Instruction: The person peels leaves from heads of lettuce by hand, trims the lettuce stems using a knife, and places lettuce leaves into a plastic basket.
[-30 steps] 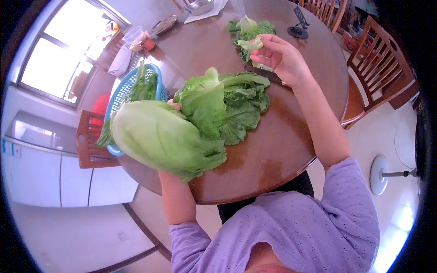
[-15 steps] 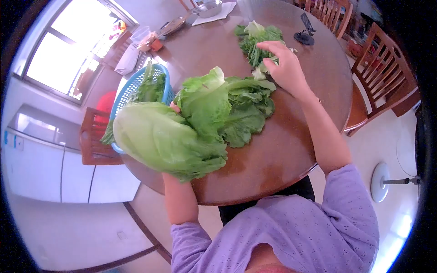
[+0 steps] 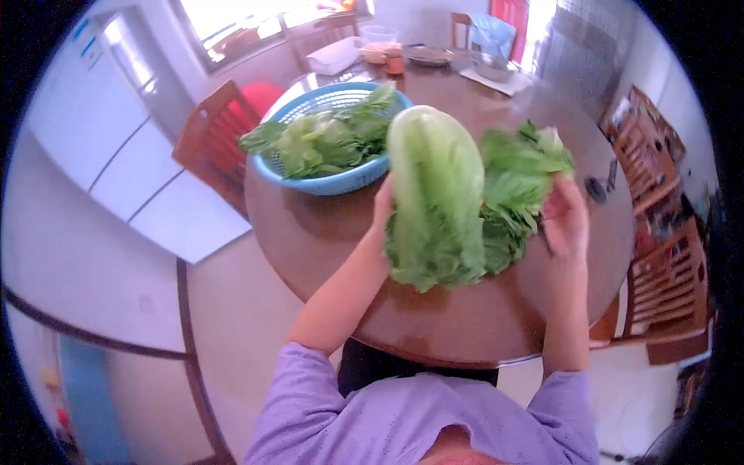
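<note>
A large pale-green head of lettuce (image 3: 438,194) stands tilted upright above the table, its pale base up and leafy end down. My left hand (image 3: 383,208) grips it from the left side, fingers mostly hidden behind it. To its right, my right hand (image 3: 566,217) is closed on the edge of a loose lettuce leaf (image 3: 521,167), slightly blurred. Beneath that leaf, more loose leaves (image 3: 505,236) lie on the table. A blue plastic basket (image 3: 329,184) holding several torn lettuce leaves (image 3: 329,139) sits left of the head.
The round brown table (image 3: 457,333) carries a metal bowl (image 3: 494,68), a lidded pan (image 3: 428,55), a small orange jar (image 3: 394,62) and a black stand (image 3: 596,188). Wooden chairs (image 3: 668,271) surround it, one (image 3: 213,139) beside the basket.
My right hand, open over the leaf pile before, is now closed on a leaf. The lettuce head has swung from lying sideways to upright. The view has turned, showing more of the basket.
</note>
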The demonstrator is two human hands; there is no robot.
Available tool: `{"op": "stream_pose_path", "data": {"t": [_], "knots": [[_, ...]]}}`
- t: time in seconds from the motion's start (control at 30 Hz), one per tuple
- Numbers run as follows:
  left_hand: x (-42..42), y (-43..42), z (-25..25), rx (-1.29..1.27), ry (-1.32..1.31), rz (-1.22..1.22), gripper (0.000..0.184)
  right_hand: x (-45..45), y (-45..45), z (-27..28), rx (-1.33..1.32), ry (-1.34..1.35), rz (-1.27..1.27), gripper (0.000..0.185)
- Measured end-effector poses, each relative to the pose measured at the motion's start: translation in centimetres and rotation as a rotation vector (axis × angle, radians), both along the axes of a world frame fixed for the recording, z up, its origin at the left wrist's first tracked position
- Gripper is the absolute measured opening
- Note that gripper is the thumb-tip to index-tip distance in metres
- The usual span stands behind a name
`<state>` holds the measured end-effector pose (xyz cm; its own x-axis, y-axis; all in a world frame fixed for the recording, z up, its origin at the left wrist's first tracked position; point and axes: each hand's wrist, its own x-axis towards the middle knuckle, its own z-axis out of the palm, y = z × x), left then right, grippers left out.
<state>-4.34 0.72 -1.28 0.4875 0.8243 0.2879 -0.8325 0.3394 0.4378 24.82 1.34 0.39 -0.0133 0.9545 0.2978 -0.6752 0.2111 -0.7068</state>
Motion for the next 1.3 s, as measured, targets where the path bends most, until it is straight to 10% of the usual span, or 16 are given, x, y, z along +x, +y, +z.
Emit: {"op": "stream_pose_path", "data": {"t": [0.1,0.27,0.5,0.7,0.93,1.1,1.3], "knots": [[1.0,-0.2,1.5,-0.001,-0.042,-0.013,0.065,1.7,1.0,3.7,-0.010,0.105,-0.375,0.023],[0.7,-0.1,1.9,-0.077,-0.102,0.077,0.059,-6.8,4.6,13.1,0.269,-0.133,-0.295,0.019],[-0.1,0.0,2.3,-0.160,0.000,0.137,0.063,-19.0,6.2,15.7,0.260,-1.192,-0.297,0.070],[0.4,0.3,2.2,-0.083,-0.013,0.278,0.062,-15.0,3.6,9.4,0.166,-1.024,-0.041,0.092],[1.8,-0.1,2.3,0.072,0.127,0.210,0.054,-10.9,-0.1,4.5,0.019,-0.812,0.097,0.068],[0.8,0.1,2.3,0.127,0.305,0.030,0.062,-6.9,-0.9,2.6,-0.298,-0.174,0.287,0.051],[1.6,-0.6,2.5,0.174,0.542,0.334,0.058,-4.7,-1.8,1.1,-0.229,0.139,0.424,0.050]]}}
